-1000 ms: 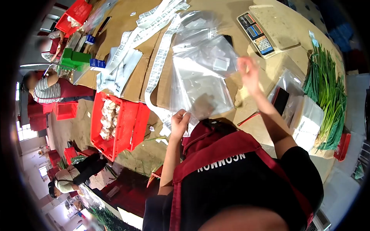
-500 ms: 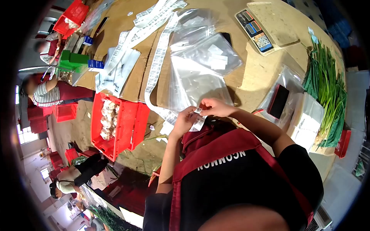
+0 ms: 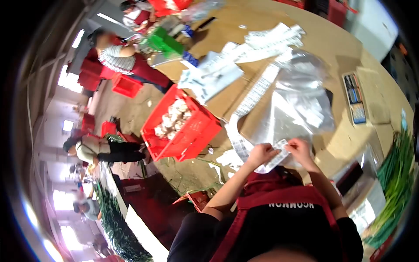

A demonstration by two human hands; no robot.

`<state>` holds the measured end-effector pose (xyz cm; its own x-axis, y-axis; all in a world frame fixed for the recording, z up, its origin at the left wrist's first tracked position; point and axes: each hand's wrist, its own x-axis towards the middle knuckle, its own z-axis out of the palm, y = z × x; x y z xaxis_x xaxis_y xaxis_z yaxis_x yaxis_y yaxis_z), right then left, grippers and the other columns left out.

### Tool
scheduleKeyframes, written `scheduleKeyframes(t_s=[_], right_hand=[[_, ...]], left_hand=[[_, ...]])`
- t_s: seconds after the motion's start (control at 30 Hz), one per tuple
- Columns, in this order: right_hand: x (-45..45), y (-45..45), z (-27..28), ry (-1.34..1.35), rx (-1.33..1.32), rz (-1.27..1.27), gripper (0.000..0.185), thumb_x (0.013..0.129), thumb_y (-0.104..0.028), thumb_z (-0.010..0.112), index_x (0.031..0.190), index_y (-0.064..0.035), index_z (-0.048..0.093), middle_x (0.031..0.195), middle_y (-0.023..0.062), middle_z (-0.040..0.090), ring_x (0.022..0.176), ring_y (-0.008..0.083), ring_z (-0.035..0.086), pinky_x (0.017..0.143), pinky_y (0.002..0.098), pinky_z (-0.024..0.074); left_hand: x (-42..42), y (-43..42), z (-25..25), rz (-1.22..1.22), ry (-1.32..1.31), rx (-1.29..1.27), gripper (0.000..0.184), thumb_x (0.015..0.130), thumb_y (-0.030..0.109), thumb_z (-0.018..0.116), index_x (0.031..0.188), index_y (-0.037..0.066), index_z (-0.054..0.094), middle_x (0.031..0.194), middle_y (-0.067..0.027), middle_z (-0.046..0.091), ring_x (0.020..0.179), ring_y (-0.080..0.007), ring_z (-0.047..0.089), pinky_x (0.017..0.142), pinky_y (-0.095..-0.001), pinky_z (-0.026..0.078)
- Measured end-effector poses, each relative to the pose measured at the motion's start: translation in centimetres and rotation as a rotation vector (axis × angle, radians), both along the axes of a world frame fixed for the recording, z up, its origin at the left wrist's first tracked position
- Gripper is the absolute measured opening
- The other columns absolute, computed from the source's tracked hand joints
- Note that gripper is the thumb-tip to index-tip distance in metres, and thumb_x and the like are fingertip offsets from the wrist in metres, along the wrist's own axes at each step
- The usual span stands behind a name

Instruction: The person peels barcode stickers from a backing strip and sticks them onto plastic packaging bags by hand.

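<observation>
At the table's near edge, my left hand [image 3: 262,155] pinches a strip of printed labels [image 3: 279,152]. My right hand [image 3: 299,151] has its fingers closed on the strip's other end, a short way to the right. A longer run of the label strip [image 3: 255,92] curves from the table down to the left of my hands. Clear plastic bags [image 3: 286,114] lie flat just beyond my hands, with small white labels [image 3: 312,117] on them. My fingertips partly cover the piece of strip between them.
A digital scale [image 3: 354,98] stands at the right, near green leafy stalks [image 3: 393,174] and a dark phone-like object [image 3: 349,179]. Left of the table, a red crate [image 3: 198,137] holds whitish bulb-like produce [image 3: 173,118]. Co-workers [image 3: 118,59] stand farther left.
The view has swung left, so the table and crate appear farther right. My hands have moved slightly apart, and a flatter length of label strip shows between them.
</observation>
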<state>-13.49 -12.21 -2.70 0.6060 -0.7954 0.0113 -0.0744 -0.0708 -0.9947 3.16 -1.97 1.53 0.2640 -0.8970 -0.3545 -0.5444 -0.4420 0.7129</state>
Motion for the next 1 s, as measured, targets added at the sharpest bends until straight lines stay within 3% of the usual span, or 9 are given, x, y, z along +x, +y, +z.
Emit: scheduleKeyframes(t_s=[0.07,0.13,0.2,0.33,0.43,0.57,0.8,0.93,1.0], right_hand=[[-0.2,-2.0,1.6,0.303,-0.258,0.085,0.017,0.07,-0.011,0.071,0.076,-0.0008,0.059,0.064,0.0077,0.057,0.06,0.0153,0.056,0.055,0.0273,0.0443],[-1.3,-3.2,-1.9,0.495,-0.421,0.052,0.024,0.068,-0.016,0.072,0.08,-0.0031,0.057,0.07,0.0085,0.058,0.065,0.0211,0.057,0.062,0.0329,0.0437],[-1.5,-3.3,-2.3,0.7,-0.578,-0.001,0.03,0.066,-0.021,0.073,0.084,-0.0054,0.055,0.076,0.0093,0.059,0.071,0.0269,0.058,0.068,0.0386,0.0431],[-3.0,-2.0,0.0,0.796,-0.647,-0.016,0.045,0.069,-0.028,0.07,0.104,-0.0105,0.047,0.097,0.0078,0.053,0.089,0.0273,0.055,0.077,0.0415,0.0402],[-4.3,-0.9,-0.9,0.821,-0.637,0.133,0.057,0.069,-0.03,0.07,0.115,-0.0088,0.045,0.106,0.0107,0.048,0.099,0.0277,0.05,0.082,0.0392,0.0386],[-4.2,-0.9,-0.9,0.756,-0.683,0.007,0.063,0.069,-0.03,0.07,0.121,-0.0082,0.042,0.11,0.0109,0.047,0.103,0.0287,0.047,0.085,0.0408,0.035],[-4.8,-0.2,-1.4,0.707,-0.692,0.009,0.079,0.067,-0.027,0.072,0.132,-0.0079,0.033,0.13,0.0136,0.037,0.116,0.0321,0.039,0.093,0.0426,0.0295],[-4.4,0.2,1.2,0.737,-0.639,-0.07,0.078,0.066,-0.023,0.073,0.132,-0.0085,0.035,0.134,0.0163,0.033,0.12,0.0334,0.036,0.097,0.0445,0.0273],[-3.7,0.6,0.9,0.635,-0.643,-0.073,0.073,0.066,-0.022,0.073,0.129,-0.0079,0.038,0.133,0.016,0.035,0.119,0.0327,0.038,0.095,0.0435,0.0302]], left_hand=[[0.9,-0.1,1.1,-0.021,0.085,0.018,0.037,0.076,0.037,0.064,0.07,0.0,0.06,0.062,-0.0188,0.056,0.059,-0.0335,0.056,0.056,-0.0401,0.044],[1.7,0.4,0.3,-0.163,0.003,-0.011,0.032,0.078,0.034,0.062,0.077,0.002,0.06,0.068,-0.0198,0.058,0.064,-0.0343,0.057,0.058,-0.0392,0.044],[1.6,1.1,-0.5,-0.089,0.001,-0.104,0.025,0.083,0.026,0.06,0.084,0.001,0.056,0.065,-0.0142,0.054,0.06,-0.0201,0.055,0.055,-0.0346,0.041],[1.7,2.3,-1.4,-0.08,0.121,-0.138,0.02,0.088,0.018,0.055,0.099,0.002,0.056,0.075,-0.0103,0.058,0.066,-0.0141,0.058,0.058,-0.0308,0.044],[0.7,2.3,-0.1,0.091,0.616,-0.157,0.033,0.09,0.011,0.052,0.12,-0.001,0.048,0.092,-0.0027,0.062,0.077,-0.0086,0.059,0.069,-0.0224,0.049],[0.7,1.6,-0.5,0.012,0.573,-0.172,0.026,0.083,-0.002,0.05,0.109,-0.005,0.05,0.128,-0.0086,0.044,0.094,-0.0095,0.054,0.075,-0.024,0.048],[0.7,1.2,-0.2,0.013,0.49,-0.226,0.025,0.082,-0.001,0.051,0.107,-0.005,0.051,0.111,-0.0071,0.054,0.091,-0.0089,0.055,0.076,-0.0244,0.048],[0.4,1.7,-1.8,0.079,0.573,-0.292,0.02,0.085,0.011,0.057,0.102,-0.001,0.056,0.077,-0.0065,0.062,0.063,-0.0088,0.058,0.056,-0.0247,0.047],[0.4,1.6,-1.4,0.093,0.539,-0.29,0.021,0.086,0.013,0.057,0.101,0.0,0.057,0.075,-0.0057,0.062,0.063,-0.0087,0.059,0.056,-0.0246,0.047]])
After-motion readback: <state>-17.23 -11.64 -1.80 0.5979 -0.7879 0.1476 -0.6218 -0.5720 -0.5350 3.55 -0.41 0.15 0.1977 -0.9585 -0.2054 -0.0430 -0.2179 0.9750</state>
